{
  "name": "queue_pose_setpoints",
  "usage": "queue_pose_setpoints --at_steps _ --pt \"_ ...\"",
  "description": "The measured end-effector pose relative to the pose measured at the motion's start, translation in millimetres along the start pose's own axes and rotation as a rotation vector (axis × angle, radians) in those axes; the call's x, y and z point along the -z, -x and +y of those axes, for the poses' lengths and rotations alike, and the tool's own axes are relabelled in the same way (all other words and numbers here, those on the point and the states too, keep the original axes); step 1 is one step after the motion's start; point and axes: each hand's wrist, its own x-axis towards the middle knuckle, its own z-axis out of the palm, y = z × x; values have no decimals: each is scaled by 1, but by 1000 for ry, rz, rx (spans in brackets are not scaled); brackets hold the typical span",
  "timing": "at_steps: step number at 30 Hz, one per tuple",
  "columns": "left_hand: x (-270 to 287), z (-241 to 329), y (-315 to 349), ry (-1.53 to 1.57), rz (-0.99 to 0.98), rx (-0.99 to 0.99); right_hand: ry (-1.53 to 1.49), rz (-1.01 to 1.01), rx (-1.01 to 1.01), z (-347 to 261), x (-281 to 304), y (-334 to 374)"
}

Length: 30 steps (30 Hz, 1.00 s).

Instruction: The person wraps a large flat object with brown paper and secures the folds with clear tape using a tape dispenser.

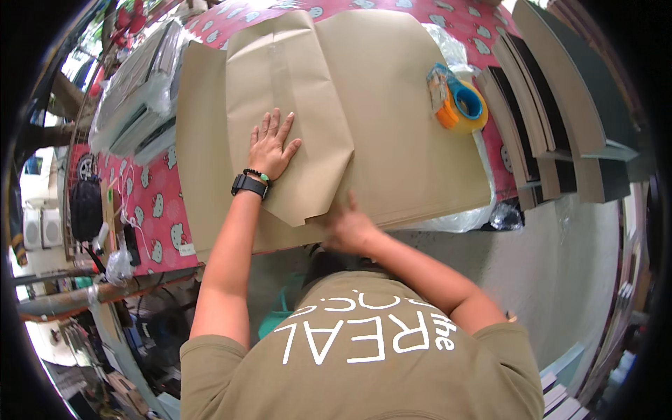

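A folded packet of brown kraft paper [294, 77] lies on larger flat sheets of brown paper [413, 154], with a strip of clear tape along its upper part. My left hand [273, 148] rests flat on the packet, fingers spread, a dark watch and a bead bracelet at its wrist. At the packet's near end, by an unfolded corner, is my right hand [348, 227]. Motion smears its fingers, so I cannot make out whether they grip the paper. An orange and blue tape dispenser [458, 101] stands on the right part of the sheets, apart from both hands.
The table wears a pink patterned cloth [159, 210]. Plastic-wrapped stacks [140, 91] sit at the far left. On the right stand several grey and black boards [553, 105]. Clear plastic film [455, 220] shows under the sheets' right edge. A teal stool [276, 315] is below the table.
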Motion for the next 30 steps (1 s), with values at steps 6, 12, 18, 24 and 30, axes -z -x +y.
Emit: queue_pose_setpoints --at_steps 6,12,18,24,30 --pt "-3 21 12 -28 42 175 -1242 297 -555 54 50 -9" --pt "-1 32 28 -7 100 221 -1628 151 -786 70 66 -70" --pt "-2 33 27 -16 147 221 -1867 262 -625 58 53 -70" --pt "-8 32 28 52 161 228 -1589 -50 -801 -10 16 -25" --pt "-10 27 31 120 167 248 -981 -270 -201 -2 99 -46"
